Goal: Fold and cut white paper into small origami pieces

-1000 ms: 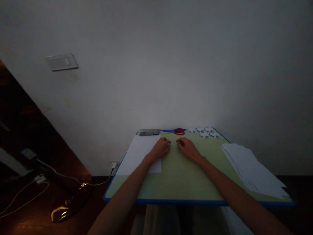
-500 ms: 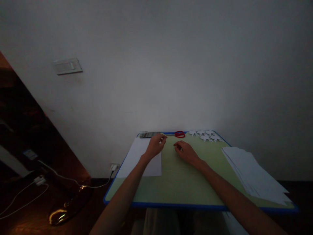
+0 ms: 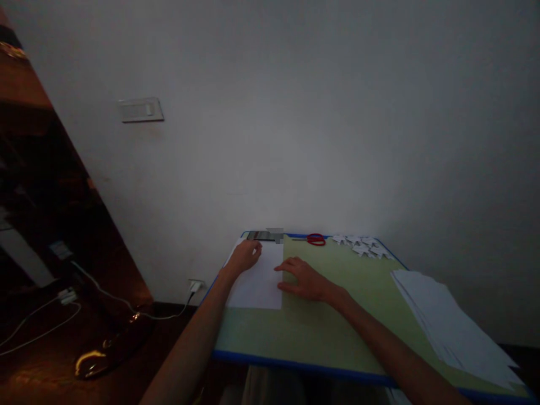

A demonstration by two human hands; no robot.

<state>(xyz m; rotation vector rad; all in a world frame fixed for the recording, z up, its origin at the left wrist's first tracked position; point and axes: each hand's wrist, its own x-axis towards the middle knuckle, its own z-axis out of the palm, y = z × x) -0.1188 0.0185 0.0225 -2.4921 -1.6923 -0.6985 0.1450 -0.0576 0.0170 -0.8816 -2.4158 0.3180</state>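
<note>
A white sheet of paper [image 3: 261, 287] lies on the left part of the green tabletop. Over its upper left area is my left hand [image 3: 247, 256], fingers curled in and no object visible in them. My right hand [image 3: 301, 278] is at the sheet's right edge, with thumb and fingers spread apart and nothing between them. Whether its fingertips touch the paper I cannot tell. Just beyond the sheet lies a dark flat object [image 3: 258, 235], partly blurred out. Scissors with red handles [image 3: 316, 240] rest at the back edge, blades pointing left.
Several white cut-paper shapes [image 3: 363, 246] lie at the back right. A fanned stack of white paper [image 3: 447, 320] covers the right side of the blue-edged table [image 3: 270, 334]. The wall [image 3: 295, 140] stands right behind. A plug and cable [image 3: 195, 286] are at lower left.
My left hand has moved left over the sheet and its fingers have curled in. My right hand has moved left to the sheet's edge, its fingers spreading. The view has shifted slightly.
</note>
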